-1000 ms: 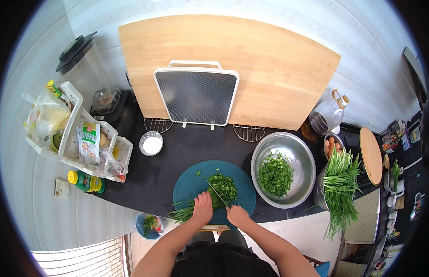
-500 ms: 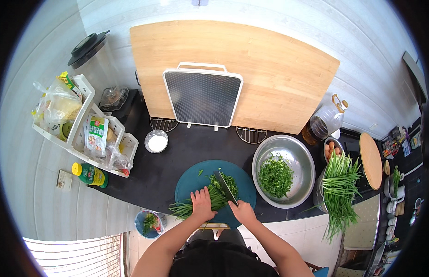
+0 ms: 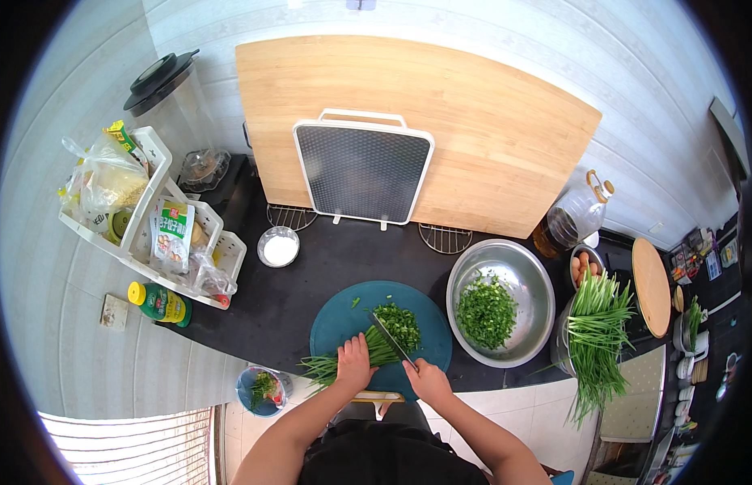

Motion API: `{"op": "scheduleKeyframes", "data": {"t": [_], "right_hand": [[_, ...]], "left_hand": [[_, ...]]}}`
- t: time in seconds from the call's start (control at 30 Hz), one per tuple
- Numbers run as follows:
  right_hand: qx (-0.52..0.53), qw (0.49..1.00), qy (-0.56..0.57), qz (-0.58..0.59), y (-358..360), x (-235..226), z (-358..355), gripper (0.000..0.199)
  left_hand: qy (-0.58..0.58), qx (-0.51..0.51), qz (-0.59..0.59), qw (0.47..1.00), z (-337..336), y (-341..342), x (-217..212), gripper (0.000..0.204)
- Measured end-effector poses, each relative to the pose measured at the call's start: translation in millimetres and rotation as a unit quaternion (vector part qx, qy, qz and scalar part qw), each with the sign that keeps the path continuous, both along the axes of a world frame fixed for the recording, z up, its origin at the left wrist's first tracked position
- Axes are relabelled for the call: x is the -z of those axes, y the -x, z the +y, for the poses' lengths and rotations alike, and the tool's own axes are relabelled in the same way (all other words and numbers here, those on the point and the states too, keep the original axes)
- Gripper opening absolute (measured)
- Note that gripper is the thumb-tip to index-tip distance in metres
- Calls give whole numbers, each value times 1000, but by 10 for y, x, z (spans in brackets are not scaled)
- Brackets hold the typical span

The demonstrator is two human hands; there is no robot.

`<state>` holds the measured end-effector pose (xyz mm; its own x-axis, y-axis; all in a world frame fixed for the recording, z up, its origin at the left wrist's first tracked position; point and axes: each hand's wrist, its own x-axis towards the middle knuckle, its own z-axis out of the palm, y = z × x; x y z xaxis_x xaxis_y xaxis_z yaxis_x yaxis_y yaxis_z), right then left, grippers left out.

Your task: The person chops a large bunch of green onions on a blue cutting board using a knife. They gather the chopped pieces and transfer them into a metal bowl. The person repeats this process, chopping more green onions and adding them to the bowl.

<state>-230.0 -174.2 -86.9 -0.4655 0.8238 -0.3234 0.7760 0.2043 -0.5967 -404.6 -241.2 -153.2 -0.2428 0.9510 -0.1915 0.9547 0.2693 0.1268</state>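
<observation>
Low in the frame's centre, the left hand presses a bunch of green chives onto a round teal cutting board — the right hand grips a knife just beside those fingers, so a slip could nick them. Since a second ago the chopped pile looks little changed; the view sits slightly lower.

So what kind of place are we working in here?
Most likely a home kitchen: a dark counter carries a round cutting board with chopped greens, a steel bowl of more greens, and an oil bottle by the wall.
</observation>
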Motion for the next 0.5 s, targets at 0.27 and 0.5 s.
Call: {"op": "scheduleKeyframes", "data": {"t": [0.27, 0.5], "right_hand": [[-61, 994, -21, -93, 165, 161, 83, 47], [-99, 985, 48, -130, 482, 246, 278, 44]], "left_hand": [[4, 69, 43, 997, 26, 41, 130, 81], [23, 105, 71, 992, 35, 84, 109, 71]]}}
